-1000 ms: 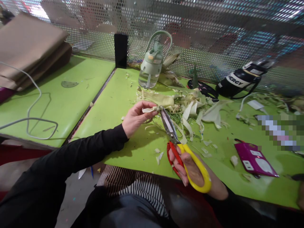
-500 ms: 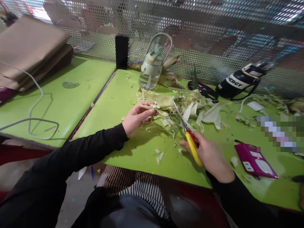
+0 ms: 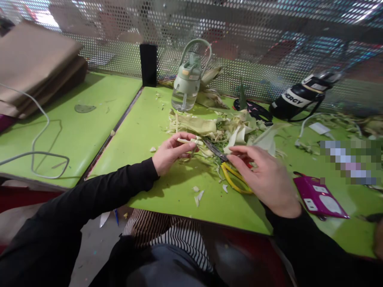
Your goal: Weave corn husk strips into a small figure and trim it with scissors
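Observation:
My left hand (image 3: pixel 170 152) is closed in a pinch on a small pale bundle of husk strips (image 3: pixel 189 141), held just above the green table (image 3: pixel 140 131). My right hand (image 3: pixel 263 177) hovers with its fingers stretched out over the scissors (image 3: pixel 230 175), which lie flat on the table with yellow and red handles and blades pointing toward the bundle. Whether the hand still touches them I cannot tell. A heap of pale green husk leaves and cut strips (image 3: pixel 230 129) lies just beyond both hands.
A green water bottle (image 3: pixel 188 79) stands at the back by the perforated metal screen. A black phone (image 3: pixel 148 64) leans on the screen. A black bottle (image 3: pixel 296 99) lies at right, a magenta card (image 3: pixel 319 197) near the front edge. Brown folded sheets (image 3: pixel 36 59) and a white cable (image 3: pixel 38 135) lie left.
My right hand swung the scissors away from the bundle, laid them flat on the table and opened over them. My left hand kept its hold on the husk bundle.

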A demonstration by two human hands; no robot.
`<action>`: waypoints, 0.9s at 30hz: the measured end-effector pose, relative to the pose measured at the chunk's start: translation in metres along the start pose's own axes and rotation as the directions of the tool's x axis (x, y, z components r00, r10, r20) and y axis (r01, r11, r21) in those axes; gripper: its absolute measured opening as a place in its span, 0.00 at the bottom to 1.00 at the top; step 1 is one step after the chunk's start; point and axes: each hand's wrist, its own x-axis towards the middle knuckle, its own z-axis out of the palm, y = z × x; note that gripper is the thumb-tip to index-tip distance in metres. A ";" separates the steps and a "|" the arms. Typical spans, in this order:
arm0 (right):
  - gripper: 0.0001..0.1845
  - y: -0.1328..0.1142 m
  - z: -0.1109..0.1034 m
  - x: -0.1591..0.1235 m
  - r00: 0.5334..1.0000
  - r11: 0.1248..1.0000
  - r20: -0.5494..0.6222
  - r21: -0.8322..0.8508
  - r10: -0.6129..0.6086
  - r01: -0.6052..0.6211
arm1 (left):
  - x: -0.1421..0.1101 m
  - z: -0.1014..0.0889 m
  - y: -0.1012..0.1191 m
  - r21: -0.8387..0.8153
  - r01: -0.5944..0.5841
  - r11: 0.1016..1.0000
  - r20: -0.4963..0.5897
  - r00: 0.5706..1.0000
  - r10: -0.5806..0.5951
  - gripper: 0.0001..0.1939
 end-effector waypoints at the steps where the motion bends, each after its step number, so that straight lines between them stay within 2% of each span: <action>1: 0.16 -0.011 0.002 0.004 1.000 0.998 -0.014 0.059 -0.022 0.023 | -0.001 0.000 -0.002 0.025 -0.007 1.000 0.010 1.000 0.007 0.14; 4: 0.15 -0.033 0.013 0.013 0.994 0.985 -0.045 0.137 -0.097 0.103 | -0.002 0.000 -0.006 0.066 -0.035 0.997 0.040 0.999 0.033 0.16; 6: 0.13 -0.038 0.022 0.017 0.993 0.978 -0.051 0.175 -0.104 0.111 | -0.001 -0.001 -0.008 0.066 -0.046 0.997 0.059 0.997 0.042 0.17; 11: 0.08 -0.029 0.035 0.018 0.982 0.964 -0.126 0.207 -0.143 0.167 | 0.001 -0.001 -0.008 0.054 -0.026 0.998 0.041 0.999 0.024 0.18; 16: 0.01 -0.024 0.037 0.015 0.957 0.960 -0.212 0.156 -0.198 0.233 | 0.001 -0.004 -0.011 0.046 0.003 0.999 0.034 0.999 -0.004 0.17; 19: 0.00 -0.022 0.039 0.014 0.958 0.949 -0.232 0.222 -0.170 0.222 | 0.001 -0.005 -0.012 0.025 0.038 0.999 0.059 0.997 -0.039 0.17; 22: 0.01 -0.020 0.043 0.013 0.971 0.920 -0.225 0.358 -0.080 0.158 | 0.000 -0.006 -0.010 0.014 0.099 0.995 0.081 0.992 -0.100 0.16; 24: 0.01 -0.019 0.046 0.014 0.972 0.905 -0.233 0.406 -0.033 0.128 | -0.001 -0.006 -0.008 0.070 0.108 0.992 0.069 0.991 -0.113 0.15; 27: 0.01 -0.021 0.050 0.015 0.957 0.923 -0.286 0.357 -0.039 0.145 | -0.002 -0.005 -0.006 0.242 0.044 0.969 0.058 0.996 -0.060 0.12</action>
